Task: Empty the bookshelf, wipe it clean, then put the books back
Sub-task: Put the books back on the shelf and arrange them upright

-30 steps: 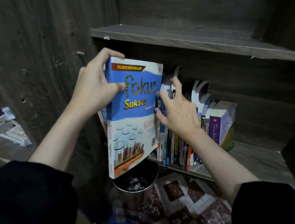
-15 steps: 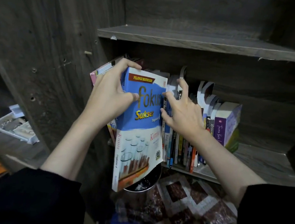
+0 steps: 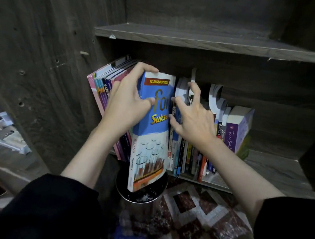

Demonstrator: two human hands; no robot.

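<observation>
A person's left hand (image 3: 126, 103) grips a blue softcover textbook (image 3: 150, 138) near its top, fingers curled over the upper edge and thumb pressed on the front cover. The book stands upright at the front edge of the shelf board (image 3: 277, 170), toward its left end, between leaning books (image 3: 104, 91) and a row of upright books (image 3: 193, 159). Its lower end hangs out past that edge, above a round dark container (image 3: 141, 195) on the floor.

The right hand (image 3: 194, 122) holds nothing; its spread fingers press the row's spines aside.

The textbook looks thin, light and bendy, with a glossy cover that may slip. The spine side near the top seems the firmest place to hold.

The hands hide part of the title. The shelf's back is in deep shadow, and the container's contents are unclear.
</observation>
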